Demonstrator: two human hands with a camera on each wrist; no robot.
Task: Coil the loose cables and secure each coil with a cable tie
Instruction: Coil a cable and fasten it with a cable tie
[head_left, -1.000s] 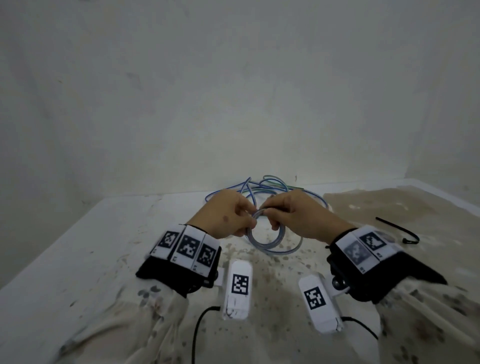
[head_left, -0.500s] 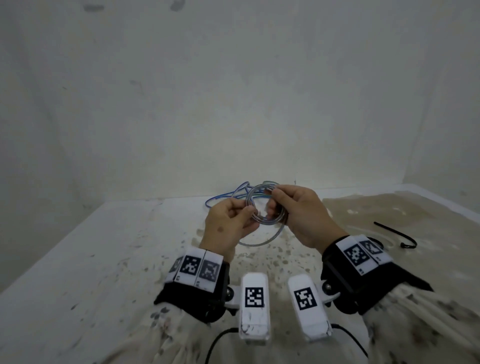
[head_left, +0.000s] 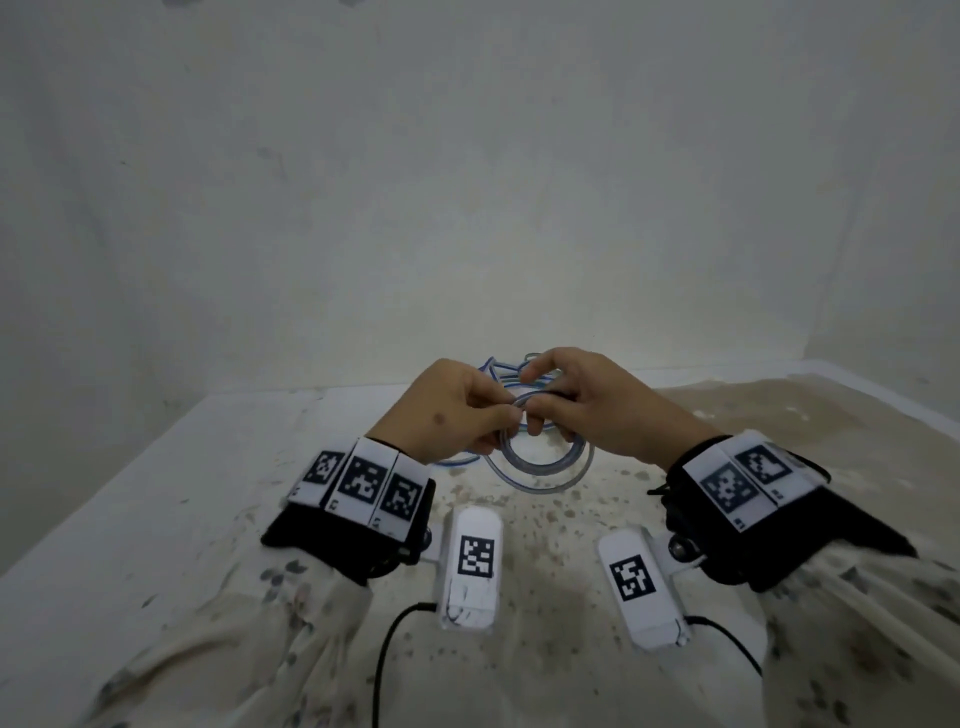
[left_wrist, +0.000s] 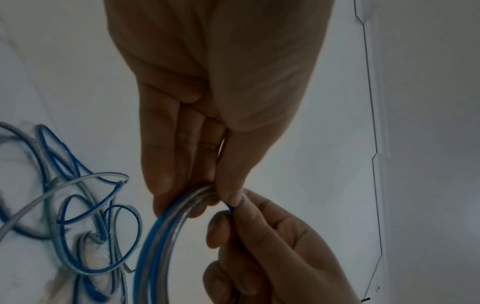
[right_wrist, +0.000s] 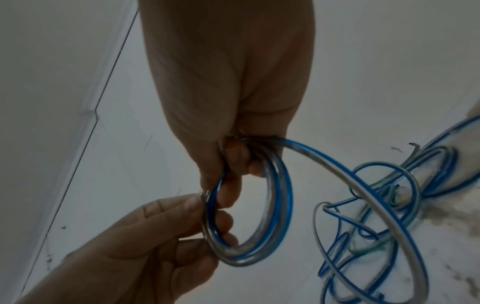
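The stained white table lies under both my arms and runs out to a pale wall on the far side. On the tabletop, toward the far edge and just beyond my knuckles, the uncoiled length of the blue-and-clear cable lies in a loose tangle, and one strand arcs up from it to my right hand.

My left hand and my right hand meet above the middle of the table, nearly touching, with the coil of that same cable held between them and hanging clear of the surface on my near side.

My right hand is closed on the coil's upper arc: the fingers hook through the ring and bunch the turns together against my palm.

My left thumb and fingers pinch the turns on the coil's left side, the other fingers lying alongside and slightly bent.

From my left wrist, the tips of both hands press together on the wire at one spot on the rim.
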